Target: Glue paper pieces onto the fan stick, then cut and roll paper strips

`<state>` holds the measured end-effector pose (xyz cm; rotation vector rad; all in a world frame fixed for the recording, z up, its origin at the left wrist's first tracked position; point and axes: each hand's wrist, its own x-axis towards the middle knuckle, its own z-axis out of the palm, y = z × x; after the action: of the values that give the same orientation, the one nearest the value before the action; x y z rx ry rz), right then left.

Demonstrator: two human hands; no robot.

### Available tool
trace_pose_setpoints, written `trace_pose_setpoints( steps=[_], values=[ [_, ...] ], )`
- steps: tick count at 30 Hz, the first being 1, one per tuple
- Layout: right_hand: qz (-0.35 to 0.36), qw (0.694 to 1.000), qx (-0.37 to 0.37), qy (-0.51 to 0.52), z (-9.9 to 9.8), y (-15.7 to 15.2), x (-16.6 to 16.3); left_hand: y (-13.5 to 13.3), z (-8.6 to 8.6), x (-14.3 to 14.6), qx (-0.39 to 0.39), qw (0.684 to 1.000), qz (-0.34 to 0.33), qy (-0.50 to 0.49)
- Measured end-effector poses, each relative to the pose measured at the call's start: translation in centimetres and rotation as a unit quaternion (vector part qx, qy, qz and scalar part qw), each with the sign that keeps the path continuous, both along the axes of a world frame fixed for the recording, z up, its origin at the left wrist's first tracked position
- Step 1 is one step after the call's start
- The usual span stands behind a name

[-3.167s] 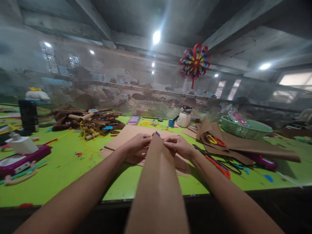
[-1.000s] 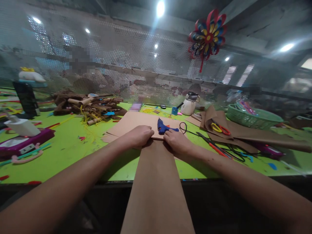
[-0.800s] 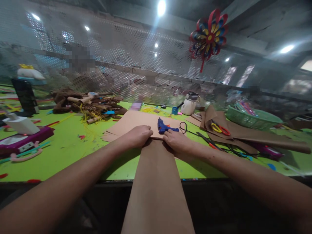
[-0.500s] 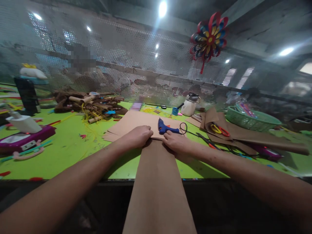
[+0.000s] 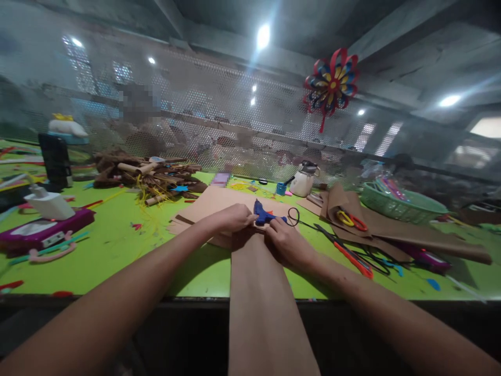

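Note:
A long strip of brown kraft paper [image 5: 263, 303] runs from the table over its front edge toward me. At its far end my left hand [image 5: 238, 217] pinches the left corner, fingers closed. My right hand [image 5: 287, 237] is closed on the right side of the same end. Just beyond my fingers lies a blue hot glue gun [image 5: 266, 214], its nozzle pointing away and its black cord trailing right. Under the glue gun and my left hand are flat brown paper sheets [image 5: 211, 201]. The fingertips of both hands are partly hidden.
Scissors with red handles [image 5: 352, 261] lie right of my right hand. Behind them are folded brown paper [image 5: 395, 222], yellow-and-red-handled scissors [image 5: 351, 219] and a green basket [image 5: 415, 206]. A purple power strip [image 5: 35, 232] and a brown paper heap [image 5: 152, 175] stand left.
Both hands have shifted slightly to the right in view, with the paper strip's far end between them. My view has tilted up a little, so the table sits lower.

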<state>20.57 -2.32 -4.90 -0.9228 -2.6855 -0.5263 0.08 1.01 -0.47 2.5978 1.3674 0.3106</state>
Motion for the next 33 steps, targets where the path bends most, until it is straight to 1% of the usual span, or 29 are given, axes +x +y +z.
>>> trace_pose_setpoints(
  steps=[3, 6, 7, 9, 12, 15, 16, 18, 21, 23, 25, 27, 33],
  values=[
    [-0.009, 0.999, 0.024, 0.043, -0.7, 0.2, 0.0, 0.1, -0.5, -0.2, -0.093, 0.994, -0.01, -0.051],
    [-0.002, 0.998, 0.033, 0.058, -1.1, 0.4, -0.1, 0.1, -1.3, -0.7, -0.162, 0.98, -0.055, -0.103],
    [-0.002, 0.997, 0.034, 0.064, -1.2, 0.4, -0.2, 0.1, -1.5, -0.9, -0.171, 0.977, -0.059, -0.117],
    [-0.004, 0.996, 0.033, 0.079, -1.1, 0.2, -0.1, 0.0, -1.7, -1.1, -0.178, 0.974, -0.044, -0.13],
    [0.011, 0.993, 0.008, 0.116, -0.2, -0.2, 0.1, -0.4, -2.1, -1.2, -0.186, 0.972, -0.023, -0.141],
    [0.043, 0.982, -0.046, 0.179, 1.5, -0.1, 0.1, -0.6, -2.2, -1.1, -0.194, 0.966, -0.048, -0.164],
    [0.043, 0.977, -0.076, 0.193, 2.0, 0.2, 0.0, -0.7, -2.2, -1.1, -0.192, 0.964, -0.062, -0.172],
    [0.024, 0.967, -0.164, 0.191, 2.6, 1.1, -0.3, -0.8, -2.0, -1.0, -0.18, 0.962, -0.087, -0.187],
    [0.003, 0.934, -0.317, 0.166, 2.5, 2.7, -0.8, -1.0, -1.7, -0.7, -0.166, 0.96, -0.095, -0.204],
    [0.018, 0.91, -0.371, 0.187, 2.0, 3.4, -0.9, -1.1, -1.6, -0.6, -0.164, 0.961, -0.093, -0.205],
    [0.03, 0.894, -0.391, 0.217, 1.5, 3.7, -0.9, -1.3, -1.7, -0.4, -0.161, 0.962, -0.089, -0.203],
    [0.031, 0.887, -0.399, 0.228, 1.4, 3.6, -0.7, -1.4, -1.8, -0.3, -0.16, 0.962, -0.079, -0.207],
    [0.036, 0.888, -0.4, 0.223, 1.6, 3.1, -0.2, -1.5, -1.7, -0.5, -0.17, 0.968, -0.043, -0.182]
  ],
)
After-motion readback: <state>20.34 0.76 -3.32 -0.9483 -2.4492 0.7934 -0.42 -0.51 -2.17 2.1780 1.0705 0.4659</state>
